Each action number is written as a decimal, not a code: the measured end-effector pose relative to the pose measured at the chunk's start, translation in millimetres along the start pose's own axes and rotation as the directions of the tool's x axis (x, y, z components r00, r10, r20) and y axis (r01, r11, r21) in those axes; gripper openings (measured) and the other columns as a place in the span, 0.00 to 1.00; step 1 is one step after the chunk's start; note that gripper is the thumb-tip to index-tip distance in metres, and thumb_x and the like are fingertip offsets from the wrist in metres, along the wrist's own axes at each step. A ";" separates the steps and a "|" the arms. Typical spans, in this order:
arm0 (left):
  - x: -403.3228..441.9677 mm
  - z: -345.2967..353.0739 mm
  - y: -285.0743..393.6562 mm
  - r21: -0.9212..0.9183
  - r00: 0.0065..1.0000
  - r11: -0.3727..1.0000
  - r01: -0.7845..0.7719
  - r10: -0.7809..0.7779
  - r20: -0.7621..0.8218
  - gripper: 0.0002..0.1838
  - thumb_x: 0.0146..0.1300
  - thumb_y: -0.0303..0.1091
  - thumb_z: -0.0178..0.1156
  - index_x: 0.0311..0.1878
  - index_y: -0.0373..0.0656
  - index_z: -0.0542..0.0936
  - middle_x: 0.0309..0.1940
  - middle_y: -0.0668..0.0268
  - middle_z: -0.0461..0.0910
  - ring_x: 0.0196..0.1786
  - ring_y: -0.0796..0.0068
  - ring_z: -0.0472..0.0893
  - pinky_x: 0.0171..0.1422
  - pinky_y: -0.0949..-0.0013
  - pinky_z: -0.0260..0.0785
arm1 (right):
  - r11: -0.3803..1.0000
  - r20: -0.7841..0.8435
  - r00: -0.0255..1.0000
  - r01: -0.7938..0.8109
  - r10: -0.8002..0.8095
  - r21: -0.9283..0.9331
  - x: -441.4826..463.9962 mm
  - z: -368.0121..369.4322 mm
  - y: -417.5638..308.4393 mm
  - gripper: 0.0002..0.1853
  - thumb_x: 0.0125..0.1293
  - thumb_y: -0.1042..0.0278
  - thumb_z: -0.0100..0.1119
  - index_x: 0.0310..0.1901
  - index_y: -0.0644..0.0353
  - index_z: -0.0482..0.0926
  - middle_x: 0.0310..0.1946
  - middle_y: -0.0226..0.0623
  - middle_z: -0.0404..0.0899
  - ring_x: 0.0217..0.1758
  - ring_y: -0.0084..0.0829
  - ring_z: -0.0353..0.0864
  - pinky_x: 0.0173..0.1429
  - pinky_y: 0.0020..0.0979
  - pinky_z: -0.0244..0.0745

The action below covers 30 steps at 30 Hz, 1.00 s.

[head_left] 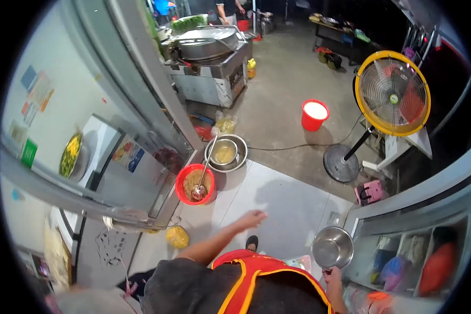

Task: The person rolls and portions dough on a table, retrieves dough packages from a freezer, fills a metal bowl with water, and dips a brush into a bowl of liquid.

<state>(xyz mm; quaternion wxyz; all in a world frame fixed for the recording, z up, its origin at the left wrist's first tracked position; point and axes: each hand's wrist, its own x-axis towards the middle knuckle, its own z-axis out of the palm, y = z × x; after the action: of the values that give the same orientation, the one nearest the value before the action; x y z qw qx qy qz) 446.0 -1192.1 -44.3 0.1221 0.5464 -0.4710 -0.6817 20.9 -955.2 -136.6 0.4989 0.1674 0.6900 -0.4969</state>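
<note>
My right hand (pixel 332 276) grips a shiny metal saucepan (pixel 333 248) at my right side, its open top facing up. In front of my body, my left hand (pixel 252 219) is held out over the pale floor, fingers loosely stretched and nothing in them. Left of it stands a red bucket (pixel 181 189) of brown, mushy contents, with a long-handled metal ladle (pixel 208 162) leaning inside. Just behind that bucket, a large metal basin (pixel 240 152) holds a smaller metal bowl with yellowish contents (pixel 225 153).
A yellow floor fan (pixel 393 93) stands right, its cord (pixel 293 148) crossing the floor. Another red bucket (pixel 313 124) holds something white. A yellow bag (pixel 177 237) lies at left. Door frames flank me. Farther off are a large steel cooker (pixel 206 44) and another person (pixel 228 10).
</note>
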 end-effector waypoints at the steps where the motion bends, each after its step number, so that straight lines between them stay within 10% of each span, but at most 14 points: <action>1: 12.6 -28.4 -3.3 -0.039 0.996 0.999 -0.030 0.027 -0.087 0.27 0.62 0.52 0.53 0.54 0.39 0.72 0.42 0.65 0.75 0.40 0.74 0.74 0.41 0.70 0.71 | 0.998 -0.057 0.998 -0.039 0.042 0.047 11.9 -2.3 -2.2 0.14 0.54 0.75 0.46 0.42 0.69 0.71 0.37 0.49 0.75 0.35 0.44 0.77 0.32 0.42 0.77; 4: 40.6 -96.9 11.4 -0.164 0.964 0.986 -0.003 -0.041 -0.263 0.19 0.63 0.47 0.53 0.46 0.39 0.75 0.35 0.68 0.75 0.35 0.77 0.74 0.37 0.73 0.70 | 0.914 -0.003 0.996 0.082 -0.091 -0.398 71.2 -44.8 7.0 0.13 0.54 0.73 0.49 0.42 0.66 0.73 0.38 0.48 0.76 0.33 0.43 0.77 0.33 0.40 0.77; 6: 68.7 -125.6 17.6 -0.259 0.942 0.965 0.049 -0.131 -0.308 0.18 0.63 0.45 0.54 0.44 0.39 0.75 0.33 0.68 0.76 0.33 0.78 0.75 0.36 0.74 0.70 | 0.339 0.227 0.933 0.317 -0.280 -0.886 48.4 -15.4 -14.1 0.15 0.55 0.69 0.53 0.44 0.66 0.74 0.38 0.48 0.77 0.33 0.41 0.78 0.36 0.39 0.76; 7: 88.5 -136.1 18.4 -0.250 0.941 0.967 0.056 -0.135 -0.310 0.20 0.62 0.48 0.54 0.44 0.38 0.76 0.33 0.68 0.75 0.33 0.77 0.74 0.36 0.73 0.70 | -0.198 0.419 0.849 0.372 -0.322 -0.907 0.2 26.3 -43.9 0.17 0.55 0.66 0.55 0.45 0.67 0.74 0.38 0.48 0.78 0.34 0.41 0.78 0.38 0.39 0.75; 9: 120.4 -150.0 33.9 -0.226 0.945 0.974 0.022 -0.094 -0.314 0.21 0.61 0.50 0.54 0.43 0.38 0.76 0.32 0.66 0.75 0.33 0.77 0.74 0.36 0.72 0.70 | -0.067 0.696 0.504 0.784 -0.512 -0.617 21.2 58.1 -59.1 0.19 0.54 0.61 0.60 0.43 0.66 0.77 0.34 0.45 0.80 0.32 0.40 0.79 0.40 0.38 0.74; 11: 164.3 -170.0 53.6 -0.087 0.968 0.995 0.037 -0.058 -0.245 0.24 0.62 0.51 0.52 0.47 0.37 0.76 0.37 0.62 0.77 0.38 0.72 0.76 0.42 0.69 0.70 | -0.169 0.753 0.490 0.778 -0.440 -0.605 23.7 128.2 -106.3 0.18 0.55 0.59 0.60 0.42 0.64 0.78 0.31 0.41 0.80 0.31 0.42 0.79 0.40 0.38 0.75; 15: 230.3 -203.6 79.8 0.284 0.950 0.952 0.113 -0.019 -0.312 0.27 0.62 0.52 0.50 0.51 0.35 0.75 0.41 0.57 0.78 0.43 0.69 0.76 0.48 0.66 0.69 | -0.143 0.741 0.597 0.741 -0.309 -0.657 64.7 265.1 -209.9 0.16 0.54 0.66 0.57 0.44 0.62 0.75 0.34 0.41 0.77 0.36 0.39 0.77 0.39 0.41 0.75; 16: 241.8 -209.8 78.6 0.199 0.896 0.976 0.082 0.015 -0.444 0.17 0.61 0.45 0.54 0.31 0.39 0.79 0.19 0.69 0.72 0.22 0.80 0.70 0.28 0.72 0.65 | -0.145 0.741 0.609 0.736 -0.284 -0.661 89.1 300.3 -230.8 0.16 0.54 0.67 0.56 0.45 0.62 0.74 0.36 0.42 0.77 0.37 0.39 0.76 0.39 0.41 0.75; 17: 260.7 -222.7 60.2 0.050 0.875 0.979 0.196 -0.152 -0.461 0.16 0.61 0.43 0.54 0.27 0.39 0.76 0.18 0.69 0.72 0.19 0.80 0.69 0.23 0.72 0.64 | -0.064 0.717 0.648 0.729 -0.259 -0.682 113.9 338.6 -247.1 0.16 0.53 0.69 0.55 0.45 0.62 0.74 0.37 0.43 0.76 0.38 0.39 0.76 0.40 0.42 0.74; 18: 277.3 -237.2 39.1 -0.032 0.849 0.966 0.255 -0.240 -0.471 0.23 0.58 0.49 0.56 0.35 0.34 0.80 0.26 0.58 0.78 0.27 0.66 0.75 0.33 0.61 0.67 | 0.220 0.635 0.743 0.669 -0.211 -0.710 144.1 380.8 -260.5 0.16 0.53 0.70 0.54 0.45 0.62 0.73 0.38 0.44 0.76 0.39 0.39 0.76 0.41 0.42 0.74; 19: 285.7 -250.4 28.7 -0.273 0.838 0.925 0.262 -0.359 -0.411 0.20 0.57 0.46 0.57 0.25 0.34 0.77 0.21 0.58 0.75 0.21 0.69 0.72 0.25 0.63 0.65 | 0.762 0.446 0.893 0.327 -0.057 -0.558 172.1 425.4 -272.0 0.16 0.53 0.72 0.53 0.45 0.62 0.72 0.39 0.45 0.75 0.40 0.39 0.75 0.41 0.43 0.74; 20: 288.3 -259.1 29.5 -0.356 0.813 0.896 0.267 -0.408 -0.416 0.18 0.57 0.44 0.57 0.24 0.36 0.76 0.20 0.60 0.73 0.19 0.70 0.71 0.22 0.65 0.63 | 0.949 0.295 0.949 -0.013 0.111 -0.315 191.9 473.8 -289.7 0.16 0.52 0.73 0.53 0.46 0.61 0.71 0.40 0.46 0.74 0.41 0.39 0.75 0.42 0.43 0.74; 27: 367.4 -313.2 57.5 -0.707 0.654 0.654 0.271 -0.664 -0.364 0.14 0.60 0.40 0.55 0.27 0.38 0.73 0.18 0.62 0.71 0.18 0.69 0.72 0.19 0.67 0.66 | 0.976 0.402 0.910 -0.017 0.106 -0.219 261.3 753.3 -376.5 0.16 0.51 0.78 0.48 0.44 0.67 0.67 0.41 0.49 0.72 0.39 0.46 0.75 0.38 0.47 0.77; 30: 439.9 -362.5 96.2 -0.573 0.611 0.664 0.480 -0.722 -0.325 0.14 0.59 0.42 0.57 0.32 0.39 0.74 0.19 0.63 0.71 0.20 0.69 0.73 0.20 0.66 0.66 | 0.977 0.360 0.923 -0.061 0.132 -0.202 293.5 838.0 -405.0 0.15 0.51 0.78 0.48 0.43 0.67 0.68 0.41 0.49 0.72 0.39 0.46 0.75 0.38 0.47 0.77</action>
<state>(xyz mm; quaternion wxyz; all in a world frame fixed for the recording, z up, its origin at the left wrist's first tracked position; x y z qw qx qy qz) 560.2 -1726.8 -232.0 0.1206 0.7979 -0.0372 -0.5894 33.1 -1929.8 -184.3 0.6580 0.0566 0.6175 -0.4273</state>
